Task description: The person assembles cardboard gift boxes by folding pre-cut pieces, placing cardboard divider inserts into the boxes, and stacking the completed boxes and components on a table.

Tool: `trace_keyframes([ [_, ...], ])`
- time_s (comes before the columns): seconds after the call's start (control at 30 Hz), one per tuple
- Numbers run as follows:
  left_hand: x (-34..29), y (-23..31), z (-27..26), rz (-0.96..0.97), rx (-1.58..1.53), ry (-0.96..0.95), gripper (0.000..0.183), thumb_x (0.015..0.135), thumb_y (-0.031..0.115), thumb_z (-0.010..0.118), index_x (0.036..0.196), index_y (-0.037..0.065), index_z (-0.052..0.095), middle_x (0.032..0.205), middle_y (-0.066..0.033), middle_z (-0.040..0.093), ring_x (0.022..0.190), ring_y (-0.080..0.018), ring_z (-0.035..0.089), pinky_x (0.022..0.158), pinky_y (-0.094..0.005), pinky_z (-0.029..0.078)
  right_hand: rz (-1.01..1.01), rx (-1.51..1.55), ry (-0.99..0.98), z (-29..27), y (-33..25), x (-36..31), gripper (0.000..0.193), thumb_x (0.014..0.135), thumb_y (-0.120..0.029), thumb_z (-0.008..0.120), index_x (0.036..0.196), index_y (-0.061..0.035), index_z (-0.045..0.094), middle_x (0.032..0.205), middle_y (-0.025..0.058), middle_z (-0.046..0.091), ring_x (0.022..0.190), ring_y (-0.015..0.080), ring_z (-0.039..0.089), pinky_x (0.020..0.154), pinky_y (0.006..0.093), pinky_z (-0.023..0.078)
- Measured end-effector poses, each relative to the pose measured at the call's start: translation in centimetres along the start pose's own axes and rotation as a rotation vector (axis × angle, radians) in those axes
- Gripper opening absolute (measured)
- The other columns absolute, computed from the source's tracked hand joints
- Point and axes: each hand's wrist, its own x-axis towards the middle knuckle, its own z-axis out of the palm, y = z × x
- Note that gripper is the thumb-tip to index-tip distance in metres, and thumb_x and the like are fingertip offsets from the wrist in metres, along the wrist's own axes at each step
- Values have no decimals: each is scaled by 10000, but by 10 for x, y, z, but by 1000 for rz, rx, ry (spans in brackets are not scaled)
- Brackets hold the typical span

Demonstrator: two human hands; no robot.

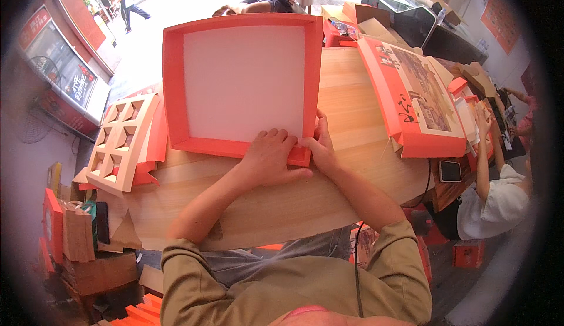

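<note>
In front of me on the wooden table is a shallow square cardboard box [244, 85] with red-orange walls and a white inside, its open side facing me. My left hand [271, 156] lies over the near wall, its fingers bent over the edge into the box and its thumb stretched to the right outside. At the near right corner my right hand [320, 148] pinches the wall, thumb on the corner and fingers behind the right side. The contact under my left palm is hidden.
On the left, a cardboard divider [120, 141] with several square cells rests on red card. A stack of flat printed red sheets [411, 97] covers the table's right part. A phone [450, 171] lies beside a co-worker in a white top [493, 208]. Another person [270, 0] sits beyond the table.
</note>
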Motion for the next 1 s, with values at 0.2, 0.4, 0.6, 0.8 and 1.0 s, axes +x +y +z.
trace_keyframes([
  [0.2, 7, 4, 5, -95, -493, 93, 682, 843, 312, 782, 1371, -2, 487, 1252, -234, 620, 1159, -366, 628, 975, -455, 512, 19, 54, 21, -2, 13, -1, 876, 849, 60, 618, 1552, -77, 114, 1327, 146, 568, 1233, 245, 593, 1050, 417, 510],
  [0.4, 11, -2, 18, -12, -951, 140, 655, 823, 58, 760, 1399, -26, 460, 1290, -184, 613, 1169, -256, 629, 1002, -383, 521, -18, 84, 29, 8, 6, -10, 909, 830, 94, 639, 1545, -117, 117, 1294, 179, 591, 1175, 273, 648, 1021, 432, 558],
  [0.6, 5, -10, -12, 78, -720, 74, 436, 866, 128, 737, 1255, -24, 612, 1210, -185, 668, 1144, -297, 650, 999, -431, 519, -71, -36, 89, 14, -6, -8, 896, 824, 97, 606, 1576, -110, 165, 1297, 155, 600, 1195, 243, 626, 1010, 409, 547],
  [0.8, -16, -75, -73, -58, 230, 256, 166, 890, 137, 686, 1033, 86, 754, 1093, -109, 730, 1065, -311, 672, 990, -456, 502, -156, -105, 169, -70, 1, 35, 681, 869, -40, 539, 1532, 36, 400, 1376, 101, 577, 1209, 186, 602, 1059, 335, 475],
  [1.0, -49, -134, -85, 8, 284, 323, 168, 810, 89, 683, 967, 80, 740, 1031, -101, 721, 1191, -305, 600, 1055, -465, 461, 102, -9, 33, -84, -22, 43, 624, 866, -116, 536, 1466, 50, 495, 1309, 113, 639, 1164, 186, 628, 1008, 309, 498],
])
